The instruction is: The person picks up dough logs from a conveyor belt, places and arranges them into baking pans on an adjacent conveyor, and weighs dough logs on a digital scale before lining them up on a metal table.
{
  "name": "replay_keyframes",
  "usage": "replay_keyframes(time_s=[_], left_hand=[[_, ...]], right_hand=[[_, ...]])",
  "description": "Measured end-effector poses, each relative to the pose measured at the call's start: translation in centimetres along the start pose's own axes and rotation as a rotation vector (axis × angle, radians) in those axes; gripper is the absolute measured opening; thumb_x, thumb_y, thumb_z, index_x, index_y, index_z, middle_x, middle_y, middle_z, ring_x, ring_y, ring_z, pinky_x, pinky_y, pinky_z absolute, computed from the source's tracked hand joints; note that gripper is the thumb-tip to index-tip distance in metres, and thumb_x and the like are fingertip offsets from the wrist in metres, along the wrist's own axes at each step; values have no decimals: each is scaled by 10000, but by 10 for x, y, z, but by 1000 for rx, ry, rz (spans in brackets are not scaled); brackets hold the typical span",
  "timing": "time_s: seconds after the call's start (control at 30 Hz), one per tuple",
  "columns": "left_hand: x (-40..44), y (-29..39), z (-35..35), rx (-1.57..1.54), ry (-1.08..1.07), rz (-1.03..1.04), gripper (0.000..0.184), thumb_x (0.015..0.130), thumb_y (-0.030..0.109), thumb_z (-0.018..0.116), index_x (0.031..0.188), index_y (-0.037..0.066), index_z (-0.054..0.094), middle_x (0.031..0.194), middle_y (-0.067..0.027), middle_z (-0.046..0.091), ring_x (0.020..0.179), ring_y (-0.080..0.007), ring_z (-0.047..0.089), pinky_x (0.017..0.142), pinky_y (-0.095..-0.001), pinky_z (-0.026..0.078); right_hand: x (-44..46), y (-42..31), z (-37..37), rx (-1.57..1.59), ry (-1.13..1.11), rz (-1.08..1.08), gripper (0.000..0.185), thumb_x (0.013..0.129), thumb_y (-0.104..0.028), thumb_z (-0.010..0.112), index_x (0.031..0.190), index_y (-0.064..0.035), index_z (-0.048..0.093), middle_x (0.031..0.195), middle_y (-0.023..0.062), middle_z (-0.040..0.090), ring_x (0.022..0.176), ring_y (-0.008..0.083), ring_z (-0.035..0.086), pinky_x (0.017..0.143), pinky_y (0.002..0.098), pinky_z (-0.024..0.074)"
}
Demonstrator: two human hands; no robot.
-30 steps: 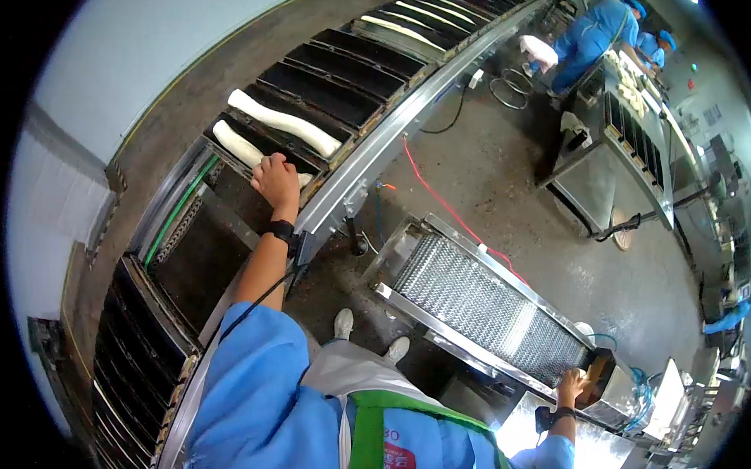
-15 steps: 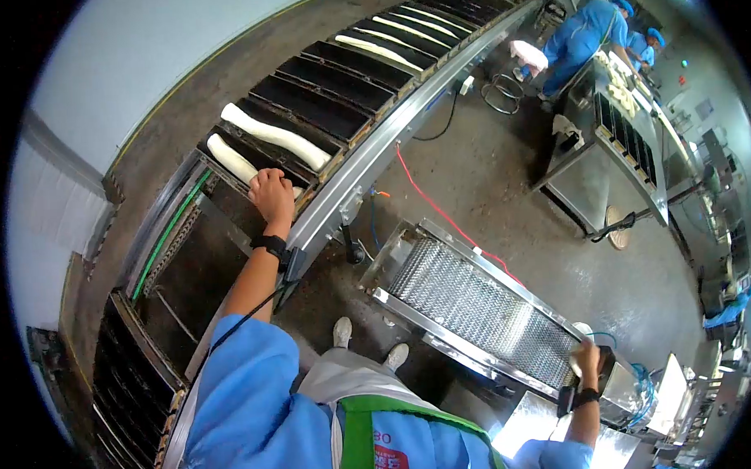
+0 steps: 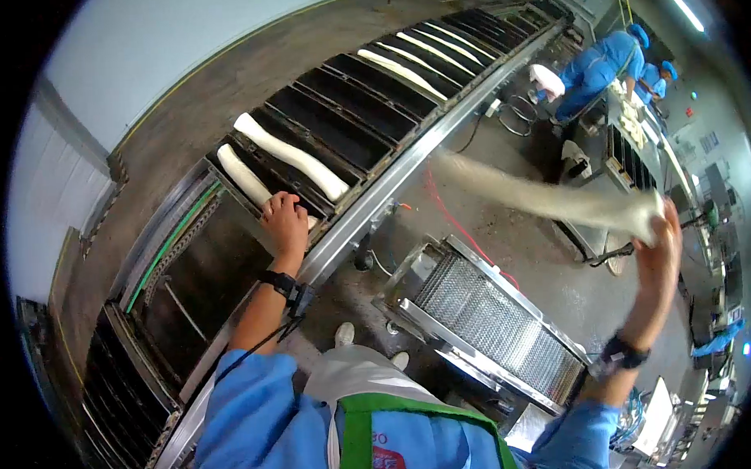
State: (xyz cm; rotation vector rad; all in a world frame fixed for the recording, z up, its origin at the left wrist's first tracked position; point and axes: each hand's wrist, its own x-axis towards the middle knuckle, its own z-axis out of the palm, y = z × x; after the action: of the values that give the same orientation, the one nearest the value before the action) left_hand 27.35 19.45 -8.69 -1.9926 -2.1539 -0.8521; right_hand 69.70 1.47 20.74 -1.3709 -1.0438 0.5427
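Note:
My left hand rests with curled fingers over the near end of a white dough strip, which lies in a black baking mould on the conveyor at left. Another dough strip lies in the neighbouring mould, beyond my hand. Raised at the right, my right hand grips one end of a long dough strip. That strip stretches out leftward through the air above the floor, blurred by motion, its far end near the conveyor's edge.
Black moulds run along the conveyor, several farther ones holding dough. Below my right arm stands a metal mesh belt. A red hose lies on the floor. Two people in blue work at a steel table at the back right.
My right hand has risen from the end of the mesh belt and now swings a dough strip in the air. My left hand stays on its dough strip; the view has shifted slightly.

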Motion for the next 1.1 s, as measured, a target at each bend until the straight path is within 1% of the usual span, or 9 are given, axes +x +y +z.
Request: replay_keyframes(time_s=[0.17,0.27,0.37,0.5,0.57,0.7,0.77,0.87,1.1], left_hand=[[-9,2,-10,-37,50,6,118,699,122,512,813,108,541,997,-32,475,989,-243,396,822,-405,312],[-9,0,-13,-65,47,9,108,700,129,510,799,103,544,1008,-33,477,994,-247,397,823,-411,312],[-3,-16,-3,-78,59,-6,116,691,110,515,798,98,559,1013,-44,481,991,-255,400,830,-421,311],[17,-32,0,-125,57,104,183,642,87,560,824,86,578,1018,-78,508,991,-258,412,837,-407,319],[35,-46,2,-214,53,172,232,606,100,595,835,69,582,998,-94,535,954,-267,450,833,-388,329],[67,-98,40,-255,62,347,234,635,56,535,860,55,598,910,-149,573,825,-316,532,727,-369,414],[41,-28,-31,-1,-11,195,206,680,72,521,871,67,599,890,-125,580,769,-262,557,672,-351,435],[58,-41,7,238,1,235,185,817,227,451,883,109,577,941,-45,554,770,-221,550,672,-332,424],[65,-93,37,372,-5,106,258,831,301,394,916,125,563,993,-46,525,869,-216,501,702,-348,399]], right_hand=[[60,69,173,294,-387,87,263,755,-145,517,987,-35,464,933,65,520,838,163,524,671,294,471],[57,129,231,-3,-775,433,371,771,-214,532,1074,-20,443,1039,78,484,913,164,489,728,328,435],[36,172,222,-67,-620,294,318,749,-214,559,989,-15,493,933,53,522,781,150,503,643,282,451],[10,258,130,-218,-582,383,329,729,-228,576,973,-16,518,904,89,561,792,171,531,671,291,444],[-16,296,73,-559,-698,420,364,704,-249,595,977,-16,529,907,129,580,839,201,552,722,310,435],[-89,340,-53,-1194,-507,384,426,641,-268,615,1017,-91,521,1112,184,417,1025,353,402,820,399,394],[-142,293,-111,-1290,-319,640,465,625,-210,629,1054,-115,480,1057,143,404,982,322,398,791,411,390],[-173,280,-170,-1451,-164,766,473,641,-174,599,1090,-149,452,1073,105,380,1006,289,380,771,433,391],[-215,276,-234,-1671,-44,920,372,681,-164,557,1043,-200,479,1132,52,380,1069,253,342,760,413,362]])
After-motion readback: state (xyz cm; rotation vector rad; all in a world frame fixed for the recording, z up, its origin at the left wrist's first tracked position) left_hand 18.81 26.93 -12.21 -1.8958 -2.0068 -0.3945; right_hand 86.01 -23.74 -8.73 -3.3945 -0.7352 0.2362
